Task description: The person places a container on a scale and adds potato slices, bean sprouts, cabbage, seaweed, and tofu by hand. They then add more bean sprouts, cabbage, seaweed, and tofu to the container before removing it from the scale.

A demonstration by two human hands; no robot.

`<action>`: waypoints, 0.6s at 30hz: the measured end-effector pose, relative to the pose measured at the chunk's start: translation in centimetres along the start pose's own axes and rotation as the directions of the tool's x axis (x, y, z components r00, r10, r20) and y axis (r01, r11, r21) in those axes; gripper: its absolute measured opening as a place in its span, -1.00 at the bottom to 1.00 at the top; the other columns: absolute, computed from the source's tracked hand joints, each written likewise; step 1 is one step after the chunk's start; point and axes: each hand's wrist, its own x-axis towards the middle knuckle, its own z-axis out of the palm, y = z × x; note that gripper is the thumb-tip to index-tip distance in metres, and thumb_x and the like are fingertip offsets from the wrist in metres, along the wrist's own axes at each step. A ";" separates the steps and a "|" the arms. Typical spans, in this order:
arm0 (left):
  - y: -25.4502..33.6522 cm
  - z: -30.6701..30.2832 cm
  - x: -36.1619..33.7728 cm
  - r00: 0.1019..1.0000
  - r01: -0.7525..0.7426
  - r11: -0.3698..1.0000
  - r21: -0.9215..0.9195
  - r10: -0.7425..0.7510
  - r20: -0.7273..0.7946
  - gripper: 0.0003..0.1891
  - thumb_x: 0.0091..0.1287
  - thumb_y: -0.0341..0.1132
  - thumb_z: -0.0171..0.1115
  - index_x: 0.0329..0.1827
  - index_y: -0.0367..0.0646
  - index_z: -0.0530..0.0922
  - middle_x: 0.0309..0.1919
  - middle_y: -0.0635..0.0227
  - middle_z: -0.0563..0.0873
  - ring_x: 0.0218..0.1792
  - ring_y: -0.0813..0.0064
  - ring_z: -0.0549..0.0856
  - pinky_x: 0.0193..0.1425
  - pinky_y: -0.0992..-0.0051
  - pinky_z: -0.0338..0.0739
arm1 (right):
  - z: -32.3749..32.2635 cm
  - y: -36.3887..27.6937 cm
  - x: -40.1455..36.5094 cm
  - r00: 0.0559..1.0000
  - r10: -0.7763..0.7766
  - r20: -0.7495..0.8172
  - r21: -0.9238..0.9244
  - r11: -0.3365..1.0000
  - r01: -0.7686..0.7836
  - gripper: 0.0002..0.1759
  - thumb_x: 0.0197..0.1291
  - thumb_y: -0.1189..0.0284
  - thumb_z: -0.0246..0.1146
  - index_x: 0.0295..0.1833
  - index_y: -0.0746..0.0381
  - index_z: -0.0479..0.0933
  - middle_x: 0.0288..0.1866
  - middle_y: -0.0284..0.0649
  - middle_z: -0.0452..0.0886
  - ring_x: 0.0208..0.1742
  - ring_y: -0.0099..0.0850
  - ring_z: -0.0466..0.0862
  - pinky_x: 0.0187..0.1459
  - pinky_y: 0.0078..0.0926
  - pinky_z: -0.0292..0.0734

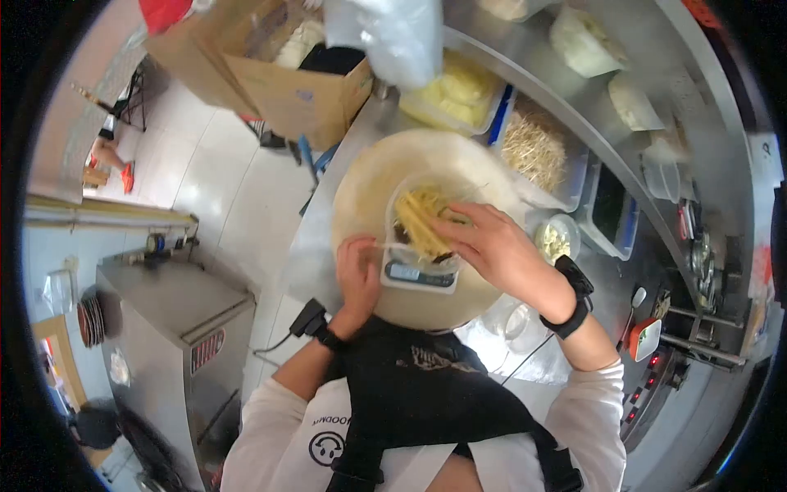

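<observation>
We see a bright, evenly lit scene through a strong fisheye lens, so a black ring frames it and the steel counter beyond our right hand bends into a curve. Glare washes out the white bag beyond both hands and the pale floor left of our left hand, and shadows are soft. The yellow strips under the right fingers look fairly sharp, while things far from the grip smear toward the rim.
</observation>
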 end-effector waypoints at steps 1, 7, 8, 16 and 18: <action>0.2 0.0 -0.2 1.000 0.010 1.000 -0.020 -0.010 0.009 -0.71 -0.02 -0.60 0.02 -0.18 -0.24 0.49 -0.17 0.10 0.57 -0.07 0.07 0.52 0.08 0.26 0.37 | -2.2 -0.2 -0.1 0.997 0.039 0.063 0.030 0.999 -0.041 -0.57 0.09 0.50 0.24 0.13 0.18 0.49 0.13 -0.05 0.48 0.11 -0.07 0.49 0.11 -0.29 0.42; -1.6 0.6 -1.2 0.994 0.088 0.994 -0.071 -0.083 0.076 -0.83 0.07 -0.52 -0.03 -0.26 -0.26 0.43 -0.19 0.05 0.54 -0.08 0.04 0.47 0.06 0.22 0.32 | -17.9 10.2 0.3 0.898 0.271 -0.347 0.097 0.963 -0.253 -0.76 0.19 0.47 0.14 -0.04 0.29 0.52 -0.09 -0.06 0.59 -0.11 -0.31 0.58 -0.07 -0.42 0.47; -1.4 0.8 -1.0 0.996 0.077 0.995 -0.056 -0.074 0.054 -0.85 0.10 -0.52 -0.04 -0.26 -0.26 0.43 -0.20 0.05 0.53 -0.09 0.04 0.47 0.05 0.22 0.32 | -20.5 14.6 0.5 0.842 0.297 -0.450 0.079 0.953 -0.294 -0.78 0.19 0.48 0.11 -0.07 0.30 0.53 -0.16 -0.05 0.61 -0.15 -0.33 0.60 -0.11 -0.43 0.48; -0.6 1.2 -0.4 0.999 0.015 0.999 0.035 -0.017 0.039 -0.85 0.38 -0.35 0.01 -0.22 -0.29 0.44 -0.19 0.16 0.43 -0.11 0.25 0.49 0.03 0.37 0.35 | -26.6 36.7 -0.3 0.705 0.599 -0.380 -0.470 0.531 -0.705 -0.54 0.09 0.17 0.14 -0.01 0.28 0.53 -0.07 -0.12 0.61 -0.08 -0.15 0.60 -0.05 -0.29 0.45; -0.6 1.5 -0.6 0.997 0.073 0.997 0.029 -0.072 -0.026 -0.90 0.26 -0.39 0.03 -0.33 -0.25 0.43 -0.27 0.10 0.53 -0.13 0.09 0.49 0.02 0.23 0.33 | -25.6 37.8 0.0 0.693 0.646 -0.321 -0.382 0.581 -0.718 -0.49 0.07 0.11 0.14 0.02 0.27 0.53 0.00 -0.09 0.60 0.00 -0.12 0.58 0.00 -0.26 0.43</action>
